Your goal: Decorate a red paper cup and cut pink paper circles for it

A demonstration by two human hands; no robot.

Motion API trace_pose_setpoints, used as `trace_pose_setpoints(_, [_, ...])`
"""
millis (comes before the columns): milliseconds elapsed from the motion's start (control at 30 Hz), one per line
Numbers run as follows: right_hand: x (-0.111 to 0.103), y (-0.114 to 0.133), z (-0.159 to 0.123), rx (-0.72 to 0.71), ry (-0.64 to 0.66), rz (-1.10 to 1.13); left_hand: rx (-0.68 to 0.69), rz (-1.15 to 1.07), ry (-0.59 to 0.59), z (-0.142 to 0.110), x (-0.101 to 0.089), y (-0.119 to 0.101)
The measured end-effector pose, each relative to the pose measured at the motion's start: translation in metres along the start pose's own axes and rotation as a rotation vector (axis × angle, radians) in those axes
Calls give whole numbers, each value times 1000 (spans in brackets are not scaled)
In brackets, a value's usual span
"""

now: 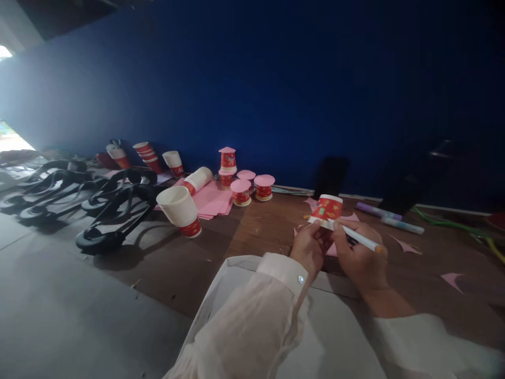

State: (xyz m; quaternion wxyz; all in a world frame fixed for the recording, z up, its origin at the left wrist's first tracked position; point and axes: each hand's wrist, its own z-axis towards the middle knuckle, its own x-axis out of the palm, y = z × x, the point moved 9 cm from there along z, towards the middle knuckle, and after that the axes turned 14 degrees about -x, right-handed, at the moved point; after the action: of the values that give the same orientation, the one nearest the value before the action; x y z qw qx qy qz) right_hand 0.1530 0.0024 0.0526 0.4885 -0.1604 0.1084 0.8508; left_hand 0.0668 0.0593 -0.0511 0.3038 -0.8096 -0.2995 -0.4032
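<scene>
My left hand (pixel 310 247) grips a short red paper cup (pixel 327 208) with gold patterns, holding it by its pale lower edge above the table. In my right hand (pixel 361 255) is a white marker (pixel 361 237) with an orange end, its tip end close to or touching the cup's pale edge; my fingers partly hide the contact. Pink paper scraps (pixel 351 217) lie behind and beneath my hands. A purple marker (pixel 379 211) and a pale marker (pixel 402 226) rest on the table just beyond my right hand.
Several short red cups with pink paper tops (pixel 241 193) stand at the back, one stacked. Left of them are pink sheets (pixel 215 202), a stack of paper cups (pixel 179 210) and black headset-like devices (pixel 114 226). A blue partition (pixel 252 95) closes off the back; green cable (pixel 445 223) lies right.
</scene>
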Motion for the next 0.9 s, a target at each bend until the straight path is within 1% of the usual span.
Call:
trace_pose_setpoints(367, [1,-3,-3,74,-2,-4,-14,-40,10,1,-1,0])
trace_pose_setpoints(600, [0,-2,-1,53,0,18,-12,-40,22,2,-1,0])
trace_pose_setpoints(733, [0,-2,-1,64,-1,16,-14,-46,14,-1,0,-1])
trace_pose_setpoints(900, [0,-1,-1,45,-2,19,-28,-40,2,-1,-1,0])
